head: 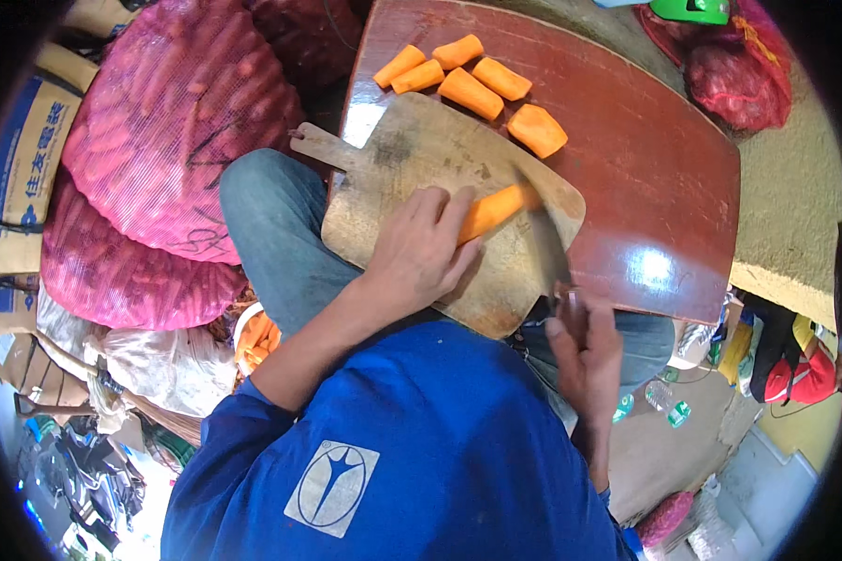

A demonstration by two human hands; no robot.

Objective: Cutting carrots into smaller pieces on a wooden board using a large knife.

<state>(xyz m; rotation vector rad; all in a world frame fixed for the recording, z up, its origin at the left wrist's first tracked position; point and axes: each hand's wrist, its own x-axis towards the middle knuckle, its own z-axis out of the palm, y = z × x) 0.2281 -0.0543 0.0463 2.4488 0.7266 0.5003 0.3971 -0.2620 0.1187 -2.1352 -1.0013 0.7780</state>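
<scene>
My left hand (pixel 428 245) pins a peeled carrot (pixel 492 212) to a worn wooden cutting board (pixel 421 158). In my right hand (pixel 589 350) is the handle of a knife (pixel 549 242), its blade blurred and lying at the carrot's far end. Whether the blade has gone through the carrot is too blurred to tell. Beyond the board, several peeled carrot pieces (pixel 470 93) with cut ends lie on a red-brown tabletop (pixel 638 182). The board's handle (pixel 326 146) sticks out to the left, over the table's edge.
Pink mesh sacks of carrots (pixel 182 133) are piled at the left. Below them stands a white bucket (pixel 238 333) holding orange carrot pieces. A red mesh bag (pixel 740 88) sits at the upper right. Plastic bottles (pixel 668 404) lie on the floor, and a person in red (pixel 803 372) is at the right.
</scene>
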